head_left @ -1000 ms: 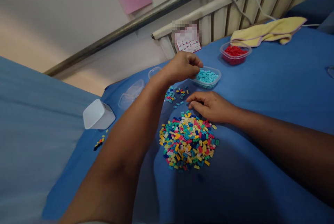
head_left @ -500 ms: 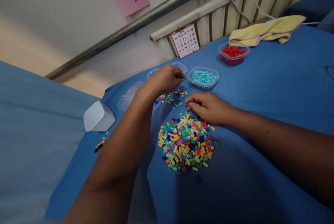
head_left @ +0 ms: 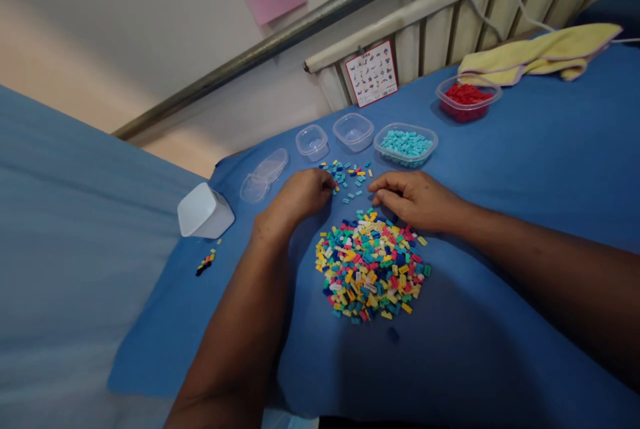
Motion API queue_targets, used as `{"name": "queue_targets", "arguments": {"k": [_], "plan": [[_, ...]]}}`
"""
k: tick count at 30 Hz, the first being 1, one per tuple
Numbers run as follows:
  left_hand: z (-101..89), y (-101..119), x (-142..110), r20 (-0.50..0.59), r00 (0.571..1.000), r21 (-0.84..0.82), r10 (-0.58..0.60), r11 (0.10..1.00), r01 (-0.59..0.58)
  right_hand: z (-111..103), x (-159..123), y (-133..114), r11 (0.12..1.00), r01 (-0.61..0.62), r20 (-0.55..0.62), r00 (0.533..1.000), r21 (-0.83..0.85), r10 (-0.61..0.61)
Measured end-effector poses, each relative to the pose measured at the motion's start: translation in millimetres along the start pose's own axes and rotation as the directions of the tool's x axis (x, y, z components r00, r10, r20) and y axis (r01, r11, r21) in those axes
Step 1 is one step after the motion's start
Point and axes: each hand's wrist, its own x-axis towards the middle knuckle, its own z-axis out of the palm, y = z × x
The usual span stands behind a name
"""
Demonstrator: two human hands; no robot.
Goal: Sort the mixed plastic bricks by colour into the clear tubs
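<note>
Sorting step: your left hand [head_left: 299,194], fingers curled together, picks at scattered small plastic bricks [head_left: 350,176]; your right hand [head_left: 415,199], loosely closed and empty, rests at the multicoloured brick pile's [head_left: 373,266] far edge. Next, pinch one brick cleanly.

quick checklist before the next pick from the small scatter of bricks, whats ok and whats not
1. Left hand at the small scatter of bricks, fingers curled: ok.
2. Whether the left hand holds a brick: cannot tell.
3. Right hand resting at the far edge of the mixed pile, palm down: ok.
4. Light-blue tub open, not blocked by either hand: ok.
5. Two empty tubs open beside it: ok.
6. Red tub near the yellow cloth, farthest from both hands: ok.
</note>
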Motion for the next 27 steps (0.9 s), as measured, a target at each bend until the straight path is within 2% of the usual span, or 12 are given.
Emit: {"name": "queue_targets", "arguments": {"k": [5, 11, 17, 23, 27], "plan": [[-7.7, 8, 3, -0.054, 0.998, 0.078, -0.031, 0.996, 0.035, 0, 0, 1, 1.000, -0.012, 0.001, 1.000, -0.001, 0.012], [-5.4, 24, 8, 0.045, 0.992, 0.202, -0.121, 0.973, 0.110, 0, 0, -1, 0.999, -0.022, -0.004, 1.000, 0.023, 0.023], [-10.3, 3, 3, 0.085, 0.989, 0.198, -0.122, 0.975, 0.104, -1, 0, -2, 0.998, -0.049, 0.007, 0.999, 0.035, 0.049], [-26.8, -19, -5, 0.024, 0.989, 0.099, -0.143, 0.985, 0.140, -1, -1, 0, 0.999, -0.026, 0.008, 1.000, 0.030, 0.026], [-23.1, -20, -8, 0.106, 0.994, 0.045, -0.042, 0.998, 0.038, -1, -2, 1, 1.000, -0.023, 0.003, 1.000, -0.005, 0.023]]}}
